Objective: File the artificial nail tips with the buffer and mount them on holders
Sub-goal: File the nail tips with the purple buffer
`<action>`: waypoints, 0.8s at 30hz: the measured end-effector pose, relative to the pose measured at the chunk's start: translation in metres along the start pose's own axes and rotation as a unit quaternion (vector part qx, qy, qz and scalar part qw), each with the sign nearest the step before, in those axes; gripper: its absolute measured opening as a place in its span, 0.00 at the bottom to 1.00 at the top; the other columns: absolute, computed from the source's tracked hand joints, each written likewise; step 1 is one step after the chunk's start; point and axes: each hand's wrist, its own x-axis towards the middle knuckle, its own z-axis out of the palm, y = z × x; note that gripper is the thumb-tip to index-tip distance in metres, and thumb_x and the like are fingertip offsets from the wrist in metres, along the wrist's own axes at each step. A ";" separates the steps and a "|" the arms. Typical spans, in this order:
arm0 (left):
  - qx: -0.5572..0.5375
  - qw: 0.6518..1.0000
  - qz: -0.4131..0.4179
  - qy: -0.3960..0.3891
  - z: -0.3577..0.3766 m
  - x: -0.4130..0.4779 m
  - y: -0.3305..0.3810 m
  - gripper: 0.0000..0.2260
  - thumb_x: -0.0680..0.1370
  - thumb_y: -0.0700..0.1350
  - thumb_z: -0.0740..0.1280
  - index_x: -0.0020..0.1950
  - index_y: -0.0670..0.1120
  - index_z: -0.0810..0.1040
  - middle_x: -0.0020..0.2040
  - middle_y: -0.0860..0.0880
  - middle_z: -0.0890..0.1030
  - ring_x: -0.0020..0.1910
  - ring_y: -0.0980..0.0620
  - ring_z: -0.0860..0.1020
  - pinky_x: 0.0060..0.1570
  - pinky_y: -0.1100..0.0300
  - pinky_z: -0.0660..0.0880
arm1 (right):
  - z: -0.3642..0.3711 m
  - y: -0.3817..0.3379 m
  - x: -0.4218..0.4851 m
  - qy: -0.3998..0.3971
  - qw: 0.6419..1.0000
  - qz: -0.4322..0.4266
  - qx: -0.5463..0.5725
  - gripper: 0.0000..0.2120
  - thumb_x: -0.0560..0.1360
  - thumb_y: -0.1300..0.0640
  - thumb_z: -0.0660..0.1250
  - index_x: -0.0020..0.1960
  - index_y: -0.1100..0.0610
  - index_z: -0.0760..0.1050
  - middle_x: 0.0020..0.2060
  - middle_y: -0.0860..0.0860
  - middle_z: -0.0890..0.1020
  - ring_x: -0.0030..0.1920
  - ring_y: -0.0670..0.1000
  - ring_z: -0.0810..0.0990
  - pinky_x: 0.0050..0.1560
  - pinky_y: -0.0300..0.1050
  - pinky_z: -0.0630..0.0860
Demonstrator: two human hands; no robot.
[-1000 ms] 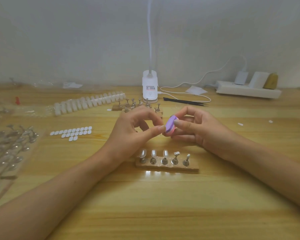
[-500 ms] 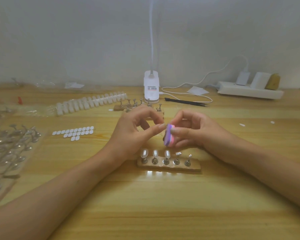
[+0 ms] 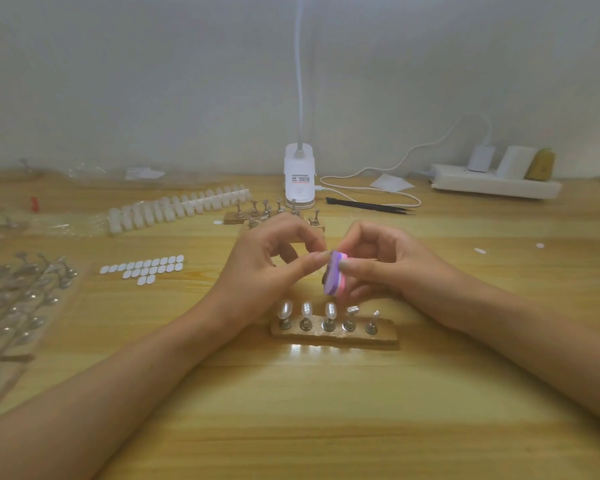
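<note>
Pinching buffer (image 3: 334, 275), right hand (image 3: 392, 268); base (image 3: 385, 336) carries five holders (image 3: 327, 325), three tipped.

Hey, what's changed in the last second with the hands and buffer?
The right hand tipped the purple-pink buffer from slanted to nearly upright and lowered it slightly toward the holder rack. The left hand kept pinching a nail tip against its top edge. The rack's three mounted tips stayed put.

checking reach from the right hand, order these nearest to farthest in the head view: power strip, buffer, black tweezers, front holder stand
1. buffer: held in the right hand itself.
2. front holder stand: just below the hand, toward the person.
3. black tweezers: behind the hand, farther back on the table.
4. power strip: far back right.
</note>
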 end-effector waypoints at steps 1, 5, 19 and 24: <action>0.005 1.000 0.002 -0.005 0.000 0.000 0.000 0.05 0.75 0.38 0.72 0.41 0.46 0.80 0.44 0.51 0.79 0.39 0.61 0.75 0.42 0.69 0.70 | 0.000 0.000 0.001 0.008 1.000 -0.006 0.003 0.10 0.73 0.56 0.71 0.50 0.59 0.73 0.43 0.57 0.86 0.42 0.55 0.86 0.43 0.46 0.82; 0.004 1.000 0.004 -0.008 0.000 -0.001 0.000 0.06 0.75 0.38 0.73 0.41 0.47 0.80 0.44 0.53 0.79 0.39 0.61 0.76 0.41 0.71 0.70 | -0.005 0.001 0.002 0.056 0.997 -0.008 0.060 0.10 0.73 0.57 0.70 0.50 0.59 0.73 0.43 0.57 0.86 0.42 0.55 0.86 0.43 0.46 0.83; 0.001 1.000 -0.007 0.006 0.001 -0.001 0.000 0.08 0.75 0.39 0.73 0.39 0.49 0.79 0.43 0.56 0.79 0.37 0.62 0.75 0.38 0.73 0.68 | -0.005 0.002 0.002 0.095 0.994 -0.033 0.031 0.09 0.71 0.56 0.70 0.48 0.57 0.73 0.44 0.54 0.86 0.42 0.52 0.83 0.40 0.40 0.80; -0.003 1.000 -0.008 0.011 0.001 -0.001 0.001 0.07 0.75 0.38 0.73 0.40 0.48 0.79 0.43 0.54 0.79 0.37 0.62 0.76 0.38 0.73 0.68 | 0.000 0.001 0.002 0.071 0.997 -0.042 0.008 0.09 0.72 0.57 0.70 0.49 0.58 0.73 0.46 0.57 0.86 0.44 0.52 0.84 0.43 0.43 0.81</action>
